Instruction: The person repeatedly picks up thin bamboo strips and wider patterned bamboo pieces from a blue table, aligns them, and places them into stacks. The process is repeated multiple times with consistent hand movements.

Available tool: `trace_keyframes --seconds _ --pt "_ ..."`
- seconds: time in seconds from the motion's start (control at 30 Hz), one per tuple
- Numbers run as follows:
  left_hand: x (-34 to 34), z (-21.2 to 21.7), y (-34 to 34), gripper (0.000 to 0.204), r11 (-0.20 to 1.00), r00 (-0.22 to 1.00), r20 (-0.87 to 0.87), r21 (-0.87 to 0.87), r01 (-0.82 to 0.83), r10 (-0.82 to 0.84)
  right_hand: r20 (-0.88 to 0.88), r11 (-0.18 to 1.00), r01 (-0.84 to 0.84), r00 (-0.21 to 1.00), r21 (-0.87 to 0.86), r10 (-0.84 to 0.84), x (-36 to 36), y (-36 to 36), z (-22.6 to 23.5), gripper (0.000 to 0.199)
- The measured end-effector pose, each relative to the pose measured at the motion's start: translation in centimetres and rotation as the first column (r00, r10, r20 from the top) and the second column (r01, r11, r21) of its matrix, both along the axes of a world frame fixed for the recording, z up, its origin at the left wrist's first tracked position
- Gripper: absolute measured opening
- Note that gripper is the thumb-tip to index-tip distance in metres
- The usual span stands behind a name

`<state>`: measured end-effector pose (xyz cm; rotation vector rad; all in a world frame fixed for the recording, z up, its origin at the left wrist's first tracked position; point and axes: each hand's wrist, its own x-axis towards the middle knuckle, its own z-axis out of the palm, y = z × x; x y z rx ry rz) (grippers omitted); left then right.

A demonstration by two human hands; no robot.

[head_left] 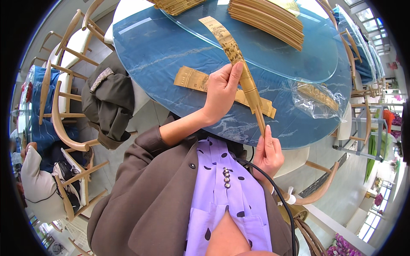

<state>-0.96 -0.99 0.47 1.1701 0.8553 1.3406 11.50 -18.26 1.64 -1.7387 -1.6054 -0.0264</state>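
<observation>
My left hand [223, 90] is closed around a gold paper chopstick sleeve [225, 38] with dark printing, its thumb pressed along the upper side. The sleeve slants over the table, its far end reaching toward the glass turntable. From its near end a pair of wooden chopsticks [259, 122] sticks out. My right hand [268, 157] pinches the tips of these chopsticks between thumb and fingers near the table's front edge. Flat on the table under my left hand lie more gold sleeves [191, 79], partly hidden by the hand and the held sleeve.
A stack of brown chopsticks [265, 23] and a pile of gold sleeves [177, 5] lie on the turntable [294, 64]. Right of my hands is a clear plastic bag [318, 100] holding something gold. A dark coat [109, 100] hangs over a chair; another person [40, 183] sits at left.
</observation>
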Motion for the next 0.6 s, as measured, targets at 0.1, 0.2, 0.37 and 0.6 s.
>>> trace_keyframes --seconds 0.1,0.2,0.37,0.6 --pt "0.1 0.1 -0.4 0.042 0.999 0.998 0.044 -0.035 0.041 -0.040 0.011 1.000 0.003 1.000 -0.003 -0.003 0.1 0.0 0.0 0.042" --pt "0.1 0.2 0.0 0.041 0.999 0.986 0.164 -0.048 0.019 -0.011 0.007 1.000 -0.023 1.000 0.003 0.023 0.2 0.0 0.0 0.042" --pt "0.5 1.0 -0.5 0.043 0.999 0.999 0.044 -0.054 -0.004 0.006 -0.008 1.000 -0.018 1.000 0.003 0.018 0.0 -0.2 -0.2 0.043" --pt "0.7 0.2 -1.6 0.042 0.999 0.999 0.043 -0.054 0.005 -0.003 0.009 1.000 -0.019 1.000 0.006 0.019 -0.2 0.3 -0.1 0.043"
